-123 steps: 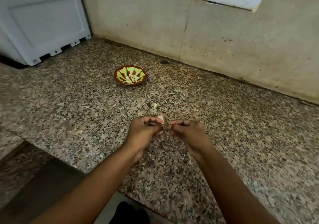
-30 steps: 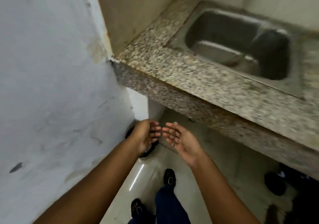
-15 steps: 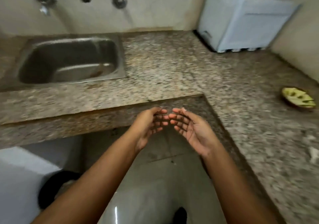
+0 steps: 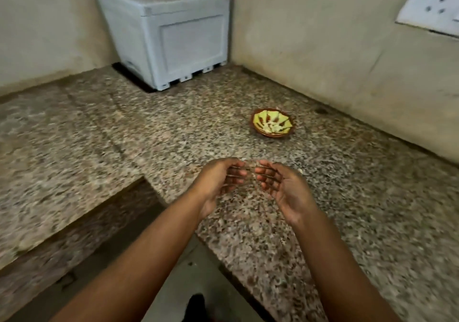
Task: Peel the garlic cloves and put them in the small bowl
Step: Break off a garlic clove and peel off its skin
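Note:
The small bowl, brown outside with a yellow-green pattern inside, stands on the granite counter toward the back right, with pale peeled garlic cloves in it. My left hand and my right hand hover side by side above the counter in front of the bowl, palms turned toward each other, fingers loosely bent, nothing visible in either. A small pale scrap lies on the counter just right of my right hand; blur hides what it is.
The speckled granite counter forms an L with its inner edge at the lower left, above the floor. A white plastic box stands in the back corner. A wall socket plate hangs at the upper right.
The view has swung from the floor and sink back to the counter with the bowl. My hands, which pinched a clove earlier, stay empty with palms facing.

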